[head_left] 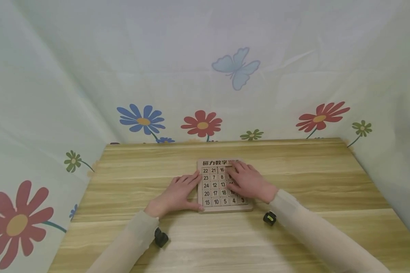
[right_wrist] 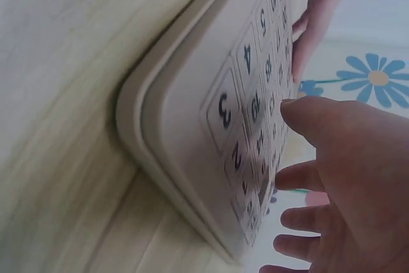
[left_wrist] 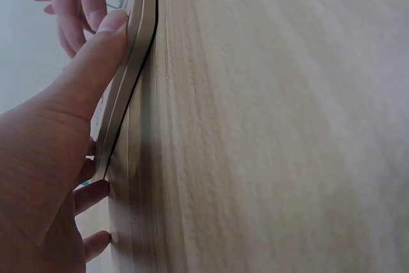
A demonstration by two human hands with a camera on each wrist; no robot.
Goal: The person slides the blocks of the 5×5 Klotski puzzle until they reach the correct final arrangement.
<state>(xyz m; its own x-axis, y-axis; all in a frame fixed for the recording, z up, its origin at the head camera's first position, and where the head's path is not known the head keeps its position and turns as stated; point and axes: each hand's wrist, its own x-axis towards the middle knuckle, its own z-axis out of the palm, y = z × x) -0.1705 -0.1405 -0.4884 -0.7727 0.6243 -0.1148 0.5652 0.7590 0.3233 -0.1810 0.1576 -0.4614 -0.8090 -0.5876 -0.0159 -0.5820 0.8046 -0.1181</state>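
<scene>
A wooden number slide puzzle (head_left: 225, 208) lies flat on the table, its square tiles printed with dark numerals and a line of characters along the top. My left hand (head_left: 175, 193) steadies its left side, the thumb on the near corner and the fingers along the edge. In the left wrist view that thumb (left_wrist: 96, 55) presses the board's rim. Over the right-hand tiles is my right hand (head_left: 249, 182), fingers extended and hiding several numbers. The right wrist view shows its thumb (right_wrist: 313, 116) close over the tiles; a dark gap (right_wrist: 263, 187) shows among them.
The wood-grain table (head_left: 311, 170) extends around the puzzle on all sides. A black wrist device (head_left: 161, 238) shows by the left sleeve, another black device (head_left: 269, 218) by the right one. Behind the table hangs a pale curtain (head_left: 177, 68) with printed flowers and a butterfly.
</scene>
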